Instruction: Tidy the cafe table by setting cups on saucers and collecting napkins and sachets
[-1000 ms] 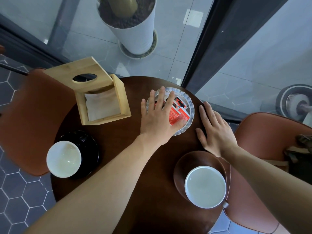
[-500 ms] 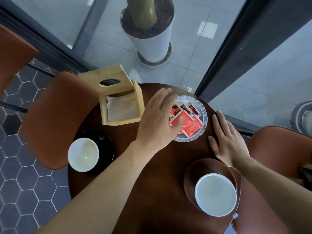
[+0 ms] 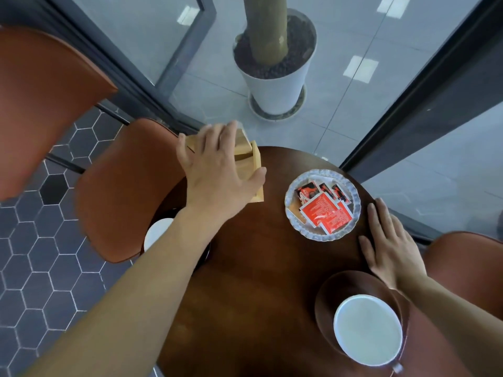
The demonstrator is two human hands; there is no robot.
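1. L hand [image 3: 217, 170] over wooden napkin box [image 3: 251, 161] at far-left rim of table [image 3: 253, 281]. Fingers spread, palm down, thumb against box's near-right corner; can't tell if it grips or just rests. Hand hides most of box.
2. R hand [image 3: 389, 243] flat on table at right rim, fingers together and straight, holding nothing. Sits between glass dish [image 3: 351, 186] and brown saucer [image 3: 334, 289], apart from dish by a thin gap.
3. Dish w/ scalloped rim, right-centre of table. Red sachets [image 3: 325, 213] piled inside, overlapping; a few dark-printed ones behind them. None seen loose on tabletop.
4. White cup [image 3: 367, 329] on brown saucer, near-right, upright, set off-centre toward near edge; handle stub pokes out lower right. Saucer reaches near the table's right rim.
5. 2nd white cup [image 3: 156, 232] on black saucer [image 3: 202, 257], left side, mostly blocked by L forearm; only a sliver of each shows.
6. Around: brown chair [image 3: 122, 191] tight against table's left rim, another chair back [image 3: 40, 104] far left, third chair [image 3: 462, 246] at right behind R hand. White planter [image 3: 277, 88] w/ trunk beyond glass wall, dark frame [image 3: 424, 104] running diag. to table's far-right edge.
7. Room: table centre and near-left bare, widest open patch between L forearm and brown saucer. Left rim crowded by chair, right rim by R hand + saucer.
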